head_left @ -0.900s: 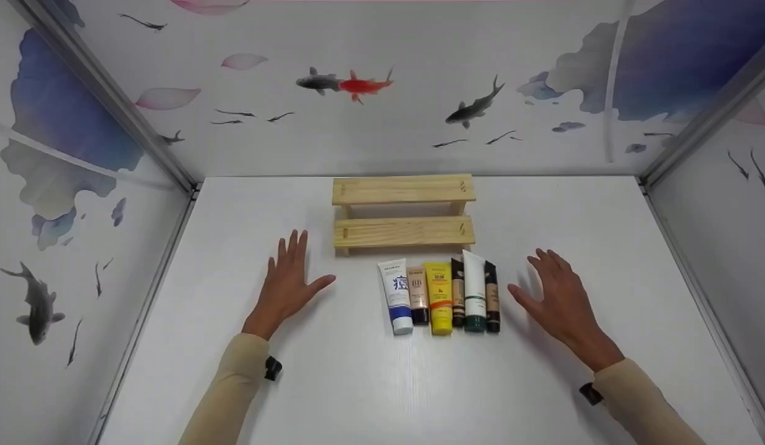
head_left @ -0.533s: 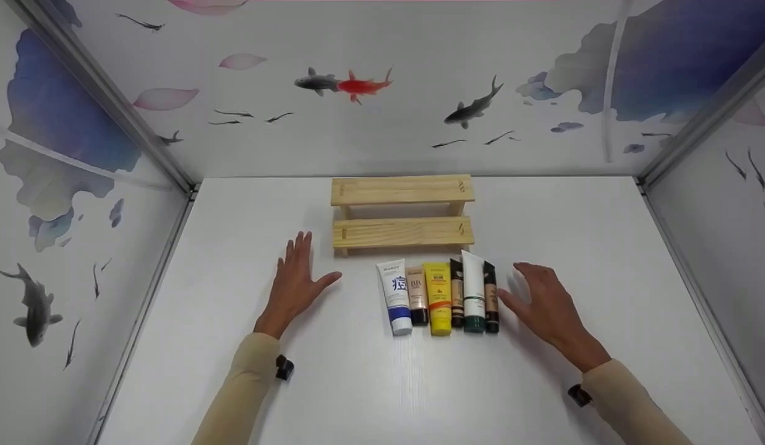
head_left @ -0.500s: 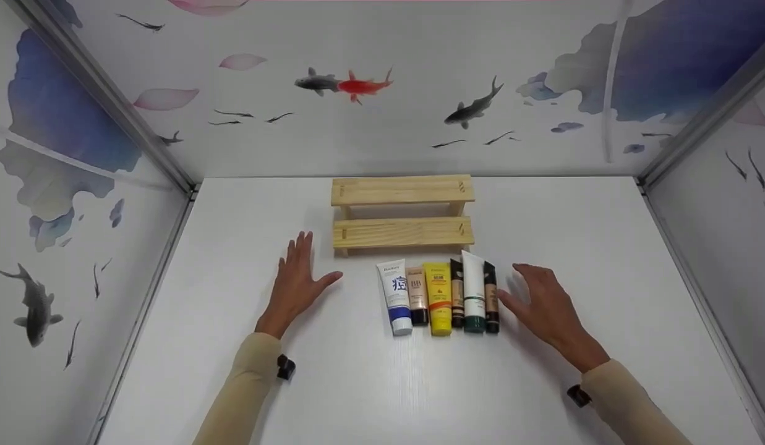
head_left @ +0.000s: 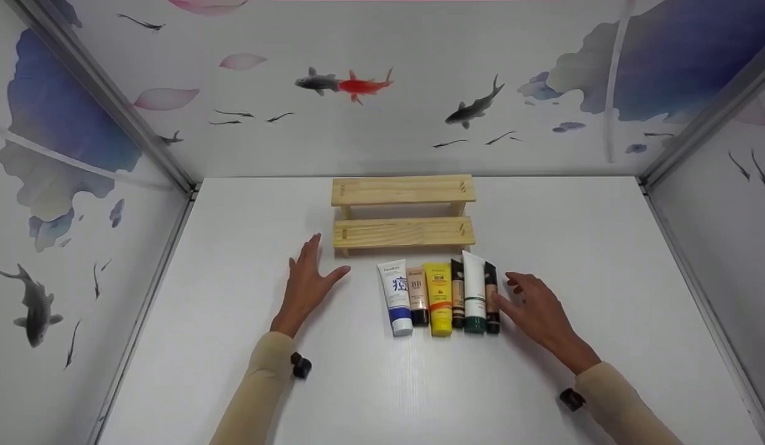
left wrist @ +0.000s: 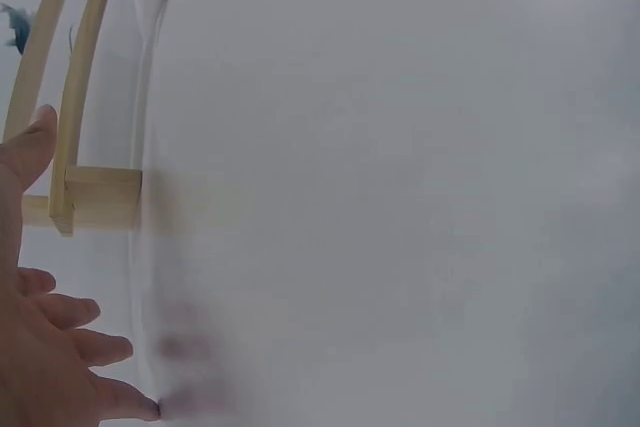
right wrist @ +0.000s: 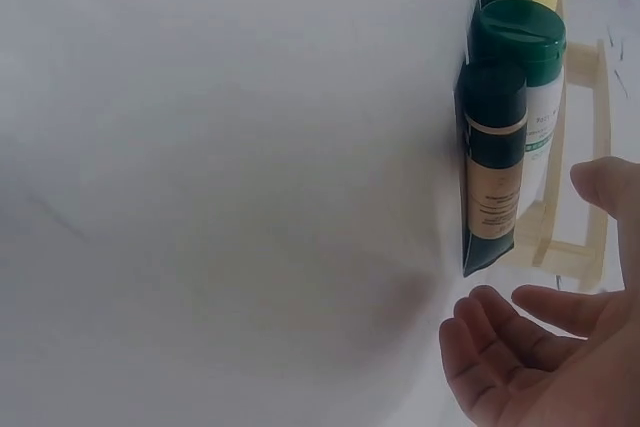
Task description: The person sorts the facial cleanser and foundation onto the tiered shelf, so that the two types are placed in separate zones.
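A row of several cosmetic tubes lies in the middle of the table. From the left come a white tube with a blue band [head_left: 394, 293], a beige BB cream tube [head_left: 417, 290], a yellow tube [head_left: 440, 293] and a slim black-and-tan tube [head_left: 458, 296]. A white tube with a green cap [head_left: 475, 287] and another black-and-tan tube [head_left: 492, 312] end the row. My right hand [head_left: 537, 312] is beside that last tube, fingers loosely bent, thumb tip close to it; contact cannot be told. Left of the row, my left hand [head_left: 306, 287] hovers with thumb spread, holding nothing.
A two-step wooden rack [head_left: 404, 232] stands just behind the tubes. White table surface [head_left: 234, 247] surrounds everything. Printed panels [head_left: 382, 142] wall in the back and both sides.
Both hands have moved inward: the left one rightward, a little closer to the tubes, the right one leftward up to the end tube. The tubes and rack stay in place.
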Tool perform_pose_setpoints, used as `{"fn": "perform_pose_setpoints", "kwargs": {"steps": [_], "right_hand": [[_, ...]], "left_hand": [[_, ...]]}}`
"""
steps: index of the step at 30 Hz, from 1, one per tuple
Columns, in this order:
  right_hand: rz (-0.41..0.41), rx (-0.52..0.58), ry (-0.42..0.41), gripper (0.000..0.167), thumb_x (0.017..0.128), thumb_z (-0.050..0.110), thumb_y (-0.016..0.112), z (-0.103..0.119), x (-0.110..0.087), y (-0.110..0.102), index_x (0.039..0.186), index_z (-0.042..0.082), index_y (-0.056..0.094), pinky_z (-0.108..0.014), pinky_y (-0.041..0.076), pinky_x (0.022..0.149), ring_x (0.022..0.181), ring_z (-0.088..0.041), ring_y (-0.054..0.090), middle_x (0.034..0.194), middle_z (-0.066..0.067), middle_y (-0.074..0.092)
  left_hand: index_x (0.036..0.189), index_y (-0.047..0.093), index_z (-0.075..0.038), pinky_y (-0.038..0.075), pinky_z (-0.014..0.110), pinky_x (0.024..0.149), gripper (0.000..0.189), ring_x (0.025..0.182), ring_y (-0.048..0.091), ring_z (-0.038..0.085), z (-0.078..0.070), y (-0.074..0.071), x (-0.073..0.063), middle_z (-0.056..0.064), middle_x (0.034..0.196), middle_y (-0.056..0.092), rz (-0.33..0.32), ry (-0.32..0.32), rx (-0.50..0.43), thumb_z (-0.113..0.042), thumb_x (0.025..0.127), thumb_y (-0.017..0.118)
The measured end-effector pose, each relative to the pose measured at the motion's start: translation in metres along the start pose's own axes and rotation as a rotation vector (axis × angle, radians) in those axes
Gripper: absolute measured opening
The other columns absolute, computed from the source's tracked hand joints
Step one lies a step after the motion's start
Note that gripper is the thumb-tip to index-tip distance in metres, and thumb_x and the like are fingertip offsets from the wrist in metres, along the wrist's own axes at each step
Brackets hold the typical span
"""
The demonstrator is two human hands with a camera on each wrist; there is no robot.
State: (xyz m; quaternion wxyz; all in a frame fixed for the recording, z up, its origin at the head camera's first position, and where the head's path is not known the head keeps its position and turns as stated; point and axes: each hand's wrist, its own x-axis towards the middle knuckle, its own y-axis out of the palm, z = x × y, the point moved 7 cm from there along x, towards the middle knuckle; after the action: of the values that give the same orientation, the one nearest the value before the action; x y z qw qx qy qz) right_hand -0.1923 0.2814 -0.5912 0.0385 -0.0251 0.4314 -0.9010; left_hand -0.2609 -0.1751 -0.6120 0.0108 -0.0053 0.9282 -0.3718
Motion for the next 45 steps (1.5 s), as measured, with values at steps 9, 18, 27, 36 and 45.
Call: {"fn": "perform_pose_setpoints", "kwargs": {"steps": [9,18,27,36,45], "right_hand": [[0.012,0.129,0.058,0.061,0.107,0.039,0.076,-0.002,0.001,0.003,0.147,-0.005,0.063,-0.048,0.06,0.094,0.109,-0.031,0.067,0.124,-0.018,0.072],[0.036,0.204,0.129,0.054,0.107,0.037,0.075,-0.003,0.001,0.009,0.142,-0.004,0.066,-0.039,0.059,0.091,0.107,-0.028,0.068,0.121,-0.016,0.075],[0.016,0.226,0.166,0.052,0.107,0.035,0.076,-0.006,-0.001,0.016,0.14,-0.005,0.068,-0.029,0.053,0.079,0.1,-0.025,0.062,0.117,-0.014,0.074],[-0.002,0.234,0.181,0.053,0.105,0.036,0.078,-0.008,-0.002,0.015,0.139,-0.005,0.068,-0.025,0.053,0.078,0.101,-0.025,0.063,0.117,-0.015,0.073],[-0.012,0.215,0.161,0.05,0.104,0.033,0.079,-0.009,0.001,0.018,0.135,-0.004,0.07,-0.026,0.052,0.076,0.097,-0.023,0.061,0.113,-0.013,0.071]], "left_hand": [[0.171,0.037,-0.004,0.003,0.062,0.138,0.094,0.162,0.036,0.039,-0.007,0.005,0.007,0.023,0.173,0.041,-0.048,0.028,-0.108,-0.041,0.099,0.085],[0.165,0.046,-0.002,0.002,0.056,0.139,0.086,0.161,0.039,0.04,-0.005,0.011,0.015,0.022,0.169,0.048,-0.114,0.074,-0.217,-0.032,0.097,0.088],[0.165,0.047,-0.002,-0.001,0.048,0.14,0.085,0.164,0.033,0.038,0.003,0.015,0.019,0.019,0.17,0.047,-0.145,0.084,-0.268,-0.03,0.096,0.089],[0.166,0.045,-0.003,-0.007,0.054,0.139,0.088,0.159,0.044,0.036,-0.002,0.02,0.029,0.019,0.167,0.051,-0.133,0.12,-0.265,-0.035,0.096,0.089],[0.163,0.048,-0.001,-0.003,0.057,0.139,0.084,0.146,0.058,0.037,-0.002,0.019,0.033,0.02,0.149,0.066,-0.192,0.155,-0.263,-0.034,0.097,0.088]]}}
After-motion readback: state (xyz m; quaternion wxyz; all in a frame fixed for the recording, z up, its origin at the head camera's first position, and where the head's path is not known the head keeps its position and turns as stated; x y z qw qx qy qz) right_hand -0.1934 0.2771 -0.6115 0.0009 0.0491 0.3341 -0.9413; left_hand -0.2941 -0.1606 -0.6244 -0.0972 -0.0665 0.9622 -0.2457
